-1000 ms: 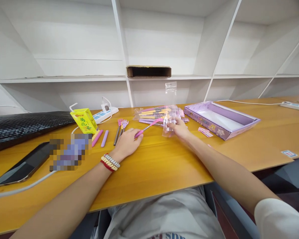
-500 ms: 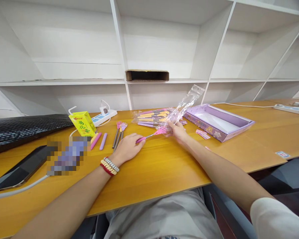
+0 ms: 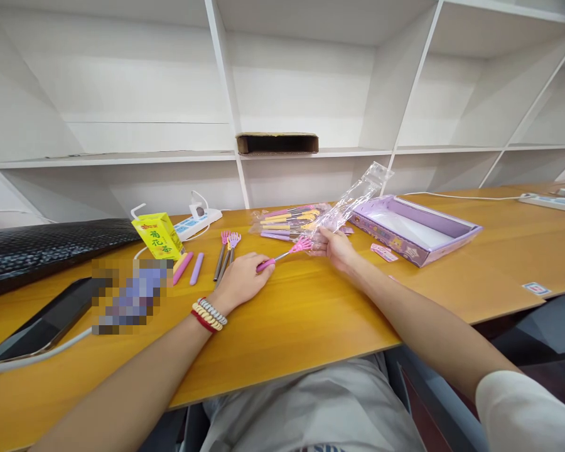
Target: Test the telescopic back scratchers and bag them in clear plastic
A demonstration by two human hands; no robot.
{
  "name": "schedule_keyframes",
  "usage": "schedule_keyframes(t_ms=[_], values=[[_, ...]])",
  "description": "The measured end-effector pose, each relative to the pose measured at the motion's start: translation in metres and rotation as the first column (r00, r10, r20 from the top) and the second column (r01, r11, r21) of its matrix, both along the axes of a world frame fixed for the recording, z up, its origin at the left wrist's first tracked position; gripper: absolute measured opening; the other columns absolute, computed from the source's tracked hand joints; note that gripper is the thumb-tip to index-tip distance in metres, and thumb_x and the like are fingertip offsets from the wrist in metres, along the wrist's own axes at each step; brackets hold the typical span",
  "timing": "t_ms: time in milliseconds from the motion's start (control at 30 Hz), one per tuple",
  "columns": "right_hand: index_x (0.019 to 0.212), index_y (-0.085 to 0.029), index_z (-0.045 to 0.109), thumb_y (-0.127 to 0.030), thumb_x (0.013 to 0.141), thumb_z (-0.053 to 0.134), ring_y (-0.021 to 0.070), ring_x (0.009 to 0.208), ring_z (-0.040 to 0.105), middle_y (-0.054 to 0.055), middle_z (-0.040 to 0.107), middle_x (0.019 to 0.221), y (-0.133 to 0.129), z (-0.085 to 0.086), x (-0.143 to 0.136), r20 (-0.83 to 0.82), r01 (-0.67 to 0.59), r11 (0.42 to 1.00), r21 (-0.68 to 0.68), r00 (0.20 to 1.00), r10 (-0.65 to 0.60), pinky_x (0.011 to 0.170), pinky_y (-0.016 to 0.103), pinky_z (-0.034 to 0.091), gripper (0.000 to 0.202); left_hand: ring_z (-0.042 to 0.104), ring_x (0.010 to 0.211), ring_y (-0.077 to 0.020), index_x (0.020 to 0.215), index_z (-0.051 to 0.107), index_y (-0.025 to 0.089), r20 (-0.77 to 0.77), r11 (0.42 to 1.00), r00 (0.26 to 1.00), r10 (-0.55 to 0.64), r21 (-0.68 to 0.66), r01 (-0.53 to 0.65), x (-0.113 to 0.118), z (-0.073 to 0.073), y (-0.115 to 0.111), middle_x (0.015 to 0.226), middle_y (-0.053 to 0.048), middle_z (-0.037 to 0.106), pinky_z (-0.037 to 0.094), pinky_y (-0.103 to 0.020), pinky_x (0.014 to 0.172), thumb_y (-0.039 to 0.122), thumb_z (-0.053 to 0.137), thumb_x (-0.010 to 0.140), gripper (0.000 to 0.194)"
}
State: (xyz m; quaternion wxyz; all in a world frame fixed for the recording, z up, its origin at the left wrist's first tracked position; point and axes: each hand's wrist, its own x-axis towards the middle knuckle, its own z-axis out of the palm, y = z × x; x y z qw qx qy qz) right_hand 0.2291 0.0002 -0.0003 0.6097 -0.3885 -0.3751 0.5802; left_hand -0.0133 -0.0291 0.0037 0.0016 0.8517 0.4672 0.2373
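My left hand (image 3: 245,276) is closed round the handle of a pink back scratcher (image 3: 285,253) with a metal rod and a hand-shaped head. That head lies at the mouth of a clear plastic bag (image 3: 358,198), which my right hand (image 3: 336,247) pinches with its far end pointing up and right. Left of my left hand, more back scratcher heads (image 3: 230,242) on dark rods lie on the table, beside a loose purple handle (image 3: 196,269) and a pink handle (image 3: 182,268). Behind my hands is a pile of bagged back scratchers (image 3: 289,216) in yellow, pink and purple.
An open purple box (image 3: 419,229) sits at the right, with a small pink card (image 3: 383,252) near it. Leftward are a yellow drink carton (image 3: 159,235), a power strip (image 3: 200,223), a phone (image 3: 42,320) and a black bag (image 3: 51,251). White shelves (image 3: 311,152) stand behind.
The far end of the plastic bag has shifted slightly right. The scratcher's head stays at the bag's mouth, and both hands keep their holds almost unmoved.
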Motion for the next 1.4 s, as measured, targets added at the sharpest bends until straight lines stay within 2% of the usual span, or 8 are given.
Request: schedule_keyframes(t_ms=[67, 167, 367, 600, 967, 1167, 1400], values=[[0.079, -0.018, 0.049, -0.026, 0.084, 0.051, 0.013, 0.048, 0.06, -0.001, 0.06, 0.057, 0.0, 0.002, 0.001, -0.016, 0.012, 0.999, -0.033, 1.0, -0.013, 0.054, 0.03, 0.055, 0.009, 0.058, 0.076, -0.0179, 0.089, 0.065, 0.021, 0.01, 1.0, 1.0, -0.006, 0.001, 0.006, 0.0, 0.0, 0.0, 0.083, -0.005, 0.065, 0.042, -0.03, 0.072, 0.044, 0.039, 0.086, 0.035], [0.078, -0.016, 0.05, -0.025, 0.087, 0.043, 0.0141, 0.048, 0.061, 0.002, 0.063, 0.059, -0.001, 0.006, 0.003, -0.033, 0.016, 0.997, -0.078, 0.999, -0.019, 0.057, 0.032, 0.055, 0.014, 0.057, 0.075, -0.0173, 0.089, 0.066, 0.021, 0.019, 1.0, 1.0, -0.01, 0.006, 0.01, 0.0, 0.0, 0.0, 0.082, -0.004, 0.065, 0.042, -0.029, 0.071, 0.043, 0.04, 0.085, 0.034], [0.082, -0.015, 0.054, -0.028, 0.09, 0.038, 0.0159, 0.052, 0.064, 0.005, 0.066, 0.062, -0.004, 0.009, 0.004, -0.036, -0.076, 0.993, -0.086, 0.997, 0.073, 0.059, 0.033, 0.054, 0.022, 0.057, 0.075, -0.0171, 0.088, 0.065, 0.021, 0.032, 1.0, 0.999, -0.019, 0.014, 0.019, 0.0, 0.001, -0.001, 0.082, -0.004, 0.064, 0.041, -0.029, 0.069, 0.043, 0.039, 0.086, 0.034], [0.084, -0.014, 0.055, -0.027, 0.09, 0.039, 0.0176, 0.056, 0.066, 0.007, 0.067, 0.064, -0.008, 0.008, 0.0, -0.028, -0.182, 0.982, -0.05, 0.983, 0.181, 0.06, 0.034, 0.055, 0.021, 0.057, 0.074, -0.017, 0.088, 0.066, 0.02, 0.044, 0.999, 0.998, -0.041, 0.009, 0.04, 0.002, 0.002, -0.004, 0.081, -0.004, 0.064, 0.04, -0.029, 0.069, 0.043, 0.038, 0.087, 0.036], [0.085, -0.014, 0.057, -0.032, 0.086, 0.051, 0.0217, 0.078, 0.068, 0.013, 0.07, 0.089, -0.013, 0.002, -0.006, 0.115, -0.276, 0.961, 0.022, 0.956, 0.272, 0.058, 0.03, 0.055, 0.02, 0.059, 0.083, -0.0184, 0.096, 0.064, 0.02, 0.071, 0.993, 0.991, -0.111, -0.041, 0.114, 0.005, 0.004, -0.008, 0.089, -0.005, 0.066, 0.042, -0.029, 0.075, 0.045, 0.036, 0.088, 0.039], [0.088, -0.013, 0.056, -0.036, 0.085, 0.053, 0.0233, 0.078, 0.068, 0.015, 0.07, 0.088, -0.019, 0.005, -0.008, 0.178, -0.309, 0.951, 0.018, 0.937, 0.301, 0.056, 0.029, 0.055, 0.023, 0.061, 0.081, -0.0178, 0.094, 0.063, 0.022, 0.105, 0.98, 0.982, -0.155, -0.112, 0.167, 0.005, 0.006, -0.011, 0.089, -0.003, 0.068, 0.042, -0.026, 0.072, 0.045, 0.035, 0.089, 0.037], [0.088, -0.012, 0.056, -0.035, 0.086, 0.051, 0.0229, 0.073, 0.069, 0.015, 0.07, 0.087, -0.021, 0.007, -0.009, 0.181, -0.342, 0.94, 0.001, 0.924, 0.336, 0.053, 0.029, 0.055, 0.024, 0.06, 0.083, -0.0183, 0.093, 0.064, 0.022, 0.114, 0.98, 0.978, -0.172, -0.082, 0.182, 0.006, 0.009, -0.014, 0.09, -0.004, 0.068, 0.042, -0.026, 0.075, 0.044, 0.036, 0.089, 0.035]])
